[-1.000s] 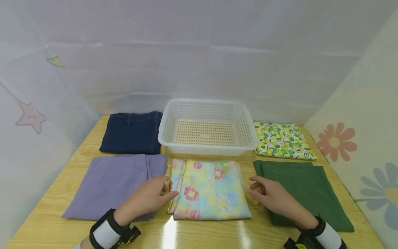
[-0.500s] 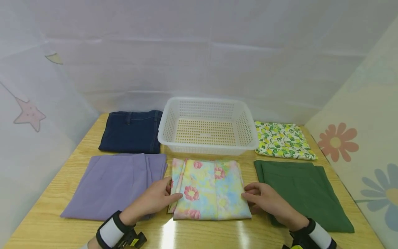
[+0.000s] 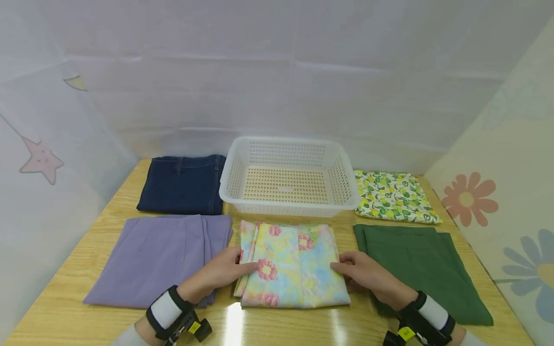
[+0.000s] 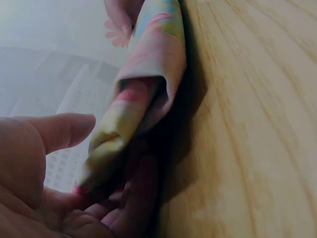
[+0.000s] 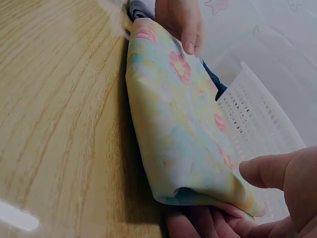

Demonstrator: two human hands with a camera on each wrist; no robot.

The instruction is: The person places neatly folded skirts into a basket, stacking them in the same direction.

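A folded floral garment [image 3: 298, 269] in pastel yellow, blue and pink lies flat on the wooden table, below the basket in the head view. My left hand [image 3: 222, 270] grips its left edge, fingers tucked beneath and thumb over the top. In the left wrist view, the left thumb [image 4: 69, 130] is above the folded layers and the fingers go into shadow under them. On the opposite edge, my right hand [image 3: 368, 273] holds the garment the same way. The right wrist view has the right fingers [image 5: 198, 223] partly hidden underneath, with the right thumb [image 5: 265, 171] above.
A white plastic basket [image 3: 287, 207] with nothing in it stands behind the garment. Folded purple cloth [image 3: 160, 259] and dark blue jeans [image 3: 183, 185] lie left. Green cloth [image 3: 426, 274] and lemon-print cloth [image 3: 394, 197] lie right. White sheets hang around the table [image 3: 277, 331].
Both hands have moved inward from beside the floral garment to its left and right edges. Fingers have slipped under it and thumbs have come over its top. The garment has barely moved.
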